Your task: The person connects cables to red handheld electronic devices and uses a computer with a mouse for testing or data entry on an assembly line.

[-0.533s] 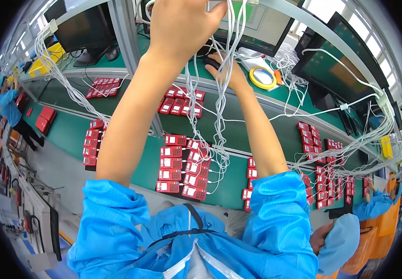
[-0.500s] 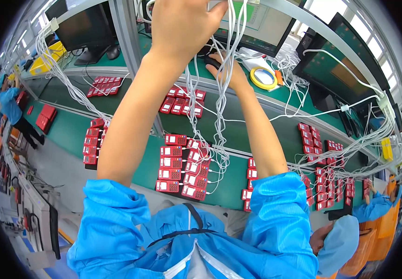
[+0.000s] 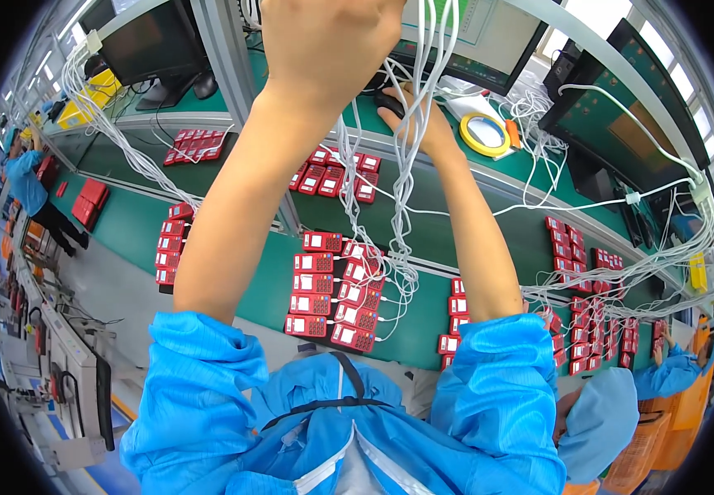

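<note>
The green surface (image 3: 274,272) carries rows of red handheld devices (image 3: 330,285), white cables (image 3: 398,247), and a yellow tape roll (image 3: 484,134).

left hand (image 3: 332,49) raised among hanging white cables (image 3: 406,165), right hand (image 3: 411,115) on a black mouse (image 3: 388,103), above red devices (image 3: 332,289).

Rows of devices (image 3: 330,289) lay on the table (image 3: 250,285) below the hanging cables (image 3: 402,165). More devices (image 3: 342,172) lay behind them. A tape roll (image 3: 484,134) lay to the right, before the monitors (image 3: 621,115). Another monitor (image 3: 155,45) stood at the far left.
</note>
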Demonstrator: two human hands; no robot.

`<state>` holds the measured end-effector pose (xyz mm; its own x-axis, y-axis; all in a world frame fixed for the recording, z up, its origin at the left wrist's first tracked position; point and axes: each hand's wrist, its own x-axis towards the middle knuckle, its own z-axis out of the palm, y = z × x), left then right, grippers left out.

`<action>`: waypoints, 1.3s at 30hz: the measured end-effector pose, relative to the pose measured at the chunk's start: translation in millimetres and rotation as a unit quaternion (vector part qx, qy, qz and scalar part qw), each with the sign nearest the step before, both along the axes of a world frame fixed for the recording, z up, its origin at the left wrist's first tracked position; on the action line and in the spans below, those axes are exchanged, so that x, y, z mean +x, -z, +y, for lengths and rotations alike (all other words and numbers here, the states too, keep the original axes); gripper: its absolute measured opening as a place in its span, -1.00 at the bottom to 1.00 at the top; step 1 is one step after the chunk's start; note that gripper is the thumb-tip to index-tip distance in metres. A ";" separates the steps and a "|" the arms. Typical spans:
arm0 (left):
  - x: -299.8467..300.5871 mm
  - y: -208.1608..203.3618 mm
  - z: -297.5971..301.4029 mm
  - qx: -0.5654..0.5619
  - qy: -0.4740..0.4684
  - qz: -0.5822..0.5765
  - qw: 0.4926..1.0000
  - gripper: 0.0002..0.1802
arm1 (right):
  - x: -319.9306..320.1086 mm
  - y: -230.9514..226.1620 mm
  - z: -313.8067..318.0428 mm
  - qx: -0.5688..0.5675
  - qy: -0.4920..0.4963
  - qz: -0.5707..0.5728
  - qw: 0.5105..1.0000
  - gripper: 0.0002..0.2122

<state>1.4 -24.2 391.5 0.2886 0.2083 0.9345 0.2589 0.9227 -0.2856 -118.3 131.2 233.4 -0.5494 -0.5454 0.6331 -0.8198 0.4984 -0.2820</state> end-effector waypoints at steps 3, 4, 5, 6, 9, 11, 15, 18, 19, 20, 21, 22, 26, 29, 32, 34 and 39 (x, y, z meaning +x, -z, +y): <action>27.7 -9.3 13.9 0.002 -0.001 -0.052 0.999 -0.93 | -1.1 2.1 4.7 0.007 0.020 -0.015 1.000 -0.63; 41.2 -15.0 17.9 -0.001 0.019 -0.109 0.994 -0.86 | -1.0 2.3 3.9 0.006 0.021 -0.016 1.000 -0.63; 45.9 -19.4 17.7 -0.002 0.017 -0.110 0.994 -0.86 | 0.7 0.5 0.4 0.004 0.017 -0.012 1.000 -0.63; 49.7 -22.9 17.6 -0.006 0.003 -0.102 0.995 -0.85 | 2.6 -1.2 -2.2 0.002 0.012 -0.008 1.000 -0.64; 46.6 -21.7 16.2 0.003 0.031 -0.106 0.994 -0.86 | 3.9 -1.8 -2.6 -0.002 0.010 -0.012 1.000 -0.64; 44.6 -20.7 18.3 0.019 0.074 -0.117 0.990 -0.87 | 2.7 0.4 0.2 -0.004 0.012 -0.006 1.000 -0.64; 45.8 -21.1 24.9 0.041 -0.001 -0.100 0.994 -0.90 | 2.4 7.0 1.2 -0.016 0.013 0.026 0.999 -0.63; 44.6 -17.3 24.6 0.060 -0.042 -0.135 0.988 -0.89 | 2.4 4.9 -2.1 -0.024 0.001 0.014 1.000 -0.62; 32.4 -10.2 18.8 0.045 -0.066 -0.098 0.992 -0.92 | 3.6 -0.1 -0.6 -0.029 -0.004 0.017 0.999 -0.62; 28.2 -7.3 16.4 0.036 -0.082 -0.064 0.994 -0.89 | 1.0 -0.1 2.8 -0.011 -0.006 -0.011 1.000 -0.59; 24.7 -4.8 13.5 0.037 -0.081 -0.063 0.994 -0.89 | -0.9 -0.3 5.5 0.007 -0.007 -0.038 0.999 -0.55; 21.2 -2.9 10.8 0.021 -0.043 -0.026 0.999 -0.90 | -1.9 2.0 6.5 -0.004 -0.004 -0.004 1.000 -0.61; 51.3 -23.6 22.4 0.031 0.028 -0.087 0.995 -0.88 | -1.4 6.3 -2.1 -0.013 0.002 0.006 1.000 -0.62; 52.4 -25.3 14.9 0.036 0.051 -0.107 0.992 -0.87 | 0.9 1.6 -10.2 -0.014 -0.009 0.008 1.000 -0.63; 83.4 4.0 3.0 0.024 0.011 -0.180 0.983 -0.73 | -1.0 2.7 -7.4 -0.013 -0.012 0.007 1.000 -0.61; 104.9 62.5 -7.7 0.111 0.150 -0.162 0.969 -0.75 | -1.8 2.7 5.3 -0.009 -0.001 -0.012 1.000 -0.56; 202.9 411.3 -83.7 0.658 0.066 -0.347 0.665 -0.67 | 4.0 -0.8 2.0 -0.006 -0.009 -0.007 1.000 -0.60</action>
